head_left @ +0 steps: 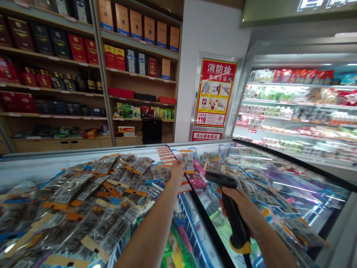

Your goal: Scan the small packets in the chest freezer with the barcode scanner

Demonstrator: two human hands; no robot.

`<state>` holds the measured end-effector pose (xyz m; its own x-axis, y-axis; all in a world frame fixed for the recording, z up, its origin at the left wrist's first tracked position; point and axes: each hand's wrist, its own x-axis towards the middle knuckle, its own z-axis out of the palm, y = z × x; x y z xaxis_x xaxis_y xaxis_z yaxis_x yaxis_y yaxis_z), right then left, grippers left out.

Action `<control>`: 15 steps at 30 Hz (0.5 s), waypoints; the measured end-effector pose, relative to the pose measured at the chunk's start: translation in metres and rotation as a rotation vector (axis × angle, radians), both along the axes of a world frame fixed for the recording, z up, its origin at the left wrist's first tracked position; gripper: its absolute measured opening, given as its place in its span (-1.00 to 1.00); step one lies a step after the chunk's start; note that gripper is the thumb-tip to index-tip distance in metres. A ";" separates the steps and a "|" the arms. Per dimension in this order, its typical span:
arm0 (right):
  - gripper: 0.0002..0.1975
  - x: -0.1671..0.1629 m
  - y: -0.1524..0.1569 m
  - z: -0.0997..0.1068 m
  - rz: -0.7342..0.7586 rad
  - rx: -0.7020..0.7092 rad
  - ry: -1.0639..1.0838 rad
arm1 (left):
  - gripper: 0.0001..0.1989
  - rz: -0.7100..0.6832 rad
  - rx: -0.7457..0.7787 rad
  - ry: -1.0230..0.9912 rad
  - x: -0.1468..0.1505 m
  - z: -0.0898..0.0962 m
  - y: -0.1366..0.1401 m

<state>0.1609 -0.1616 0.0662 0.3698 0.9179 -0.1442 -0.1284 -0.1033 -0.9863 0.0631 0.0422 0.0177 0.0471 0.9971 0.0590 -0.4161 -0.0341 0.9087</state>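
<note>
- Your left hand [176, 169] pinches a packet [189, 162] near the scanner [234, 219] your right hand [247, 208] grips.
- Apparently midway: one packet held up, heaps [92, 193] lying; finished count unclear.

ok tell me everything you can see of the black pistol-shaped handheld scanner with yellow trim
The black pistol-shaped handheld scanner with yellow trim looks plastic: a long head atop a slanting handle, yellow around its base, and what looks like a black cord below. The bare right hand grips the handle above the freezer. Its head points left, roughly towards the clear, orange-edged packet, apart from it. Its front window isn't visible.
</note>
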 end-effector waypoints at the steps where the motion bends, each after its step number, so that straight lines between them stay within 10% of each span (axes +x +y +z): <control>1: -0.73 0.000 0.000 0.001 0.006 -0.003 0.005 | -0.81 0.003 -0.005 -0.013 0.000 0.000 0.001; 15: -0.73 -0.005 -0.005 0.006 0.065 0.015 0.117 | -0.89 0.011 0.049 -0.016 -0.003 0.001 -0.001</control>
<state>0.1557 -0.1669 0.0724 0.2909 0.9418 -0.1686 -0.2361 -0.1001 -0.9666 0.0602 0.0409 0.0190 0.0344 0.9935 0.1081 -0.4299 -0.0830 0.8991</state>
